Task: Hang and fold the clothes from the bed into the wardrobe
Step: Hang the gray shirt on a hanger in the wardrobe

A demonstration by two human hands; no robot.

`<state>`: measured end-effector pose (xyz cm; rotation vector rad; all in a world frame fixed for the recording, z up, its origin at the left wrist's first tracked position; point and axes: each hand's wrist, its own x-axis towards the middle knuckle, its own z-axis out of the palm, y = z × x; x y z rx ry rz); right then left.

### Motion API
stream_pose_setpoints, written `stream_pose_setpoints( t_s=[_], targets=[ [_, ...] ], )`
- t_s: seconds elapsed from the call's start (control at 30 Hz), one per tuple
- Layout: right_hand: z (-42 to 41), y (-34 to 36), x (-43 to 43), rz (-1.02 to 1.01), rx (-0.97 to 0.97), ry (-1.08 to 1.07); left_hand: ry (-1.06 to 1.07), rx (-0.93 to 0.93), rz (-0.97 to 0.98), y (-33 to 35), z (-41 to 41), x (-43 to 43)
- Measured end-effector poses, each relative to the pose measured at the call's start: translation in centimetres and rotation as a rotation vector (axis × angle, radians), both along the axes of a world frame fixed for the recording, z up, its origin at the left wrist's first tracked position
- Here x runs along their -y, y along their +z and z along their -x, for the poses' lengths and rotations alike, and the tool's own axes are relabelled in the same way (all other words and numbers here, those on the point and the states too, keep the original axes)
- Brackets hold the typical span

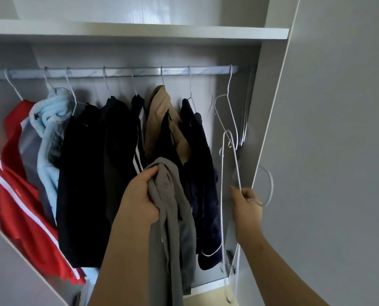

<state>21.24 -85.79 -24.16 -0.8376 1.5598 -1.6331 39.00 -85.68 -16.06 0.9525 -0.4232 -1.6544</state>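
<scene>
Grey garment point(173, 217) clutched in left hand point(140, 195), hanger point(235, 160) gripped in right hand point(246, 208) below the rail point(122, 72), so best shake it open first.

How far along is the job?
Several garments, from the red jacket to the navy garment, already hang on the rail. The left hand grips a grey garment; the right hand holds a bare wire hanger. Left: hanging that garment; the bed is out of view.
</scene>
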Motion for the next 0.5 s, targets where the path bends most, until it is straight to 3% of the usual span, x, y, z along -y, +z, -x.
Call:
stream_pose_setpoints(
  t_s=[0.2,0.3,0.5],
  targets=[
    [3.1,-0.4,-1.6,0.06,0.006,-0.046,0.025,0.264,-0.031,0.7,1.2,0.1],
    [3.9,0.6,-2.1,0.094,0.08,0.057,0.065,0.49,0.034,1.8,0.9,0.6],
    [3.8,2.6,-2.6,0.114,0.17,0.308,0.266,0.764,0.185,3.6,-1.8,2.2]
  ],
)
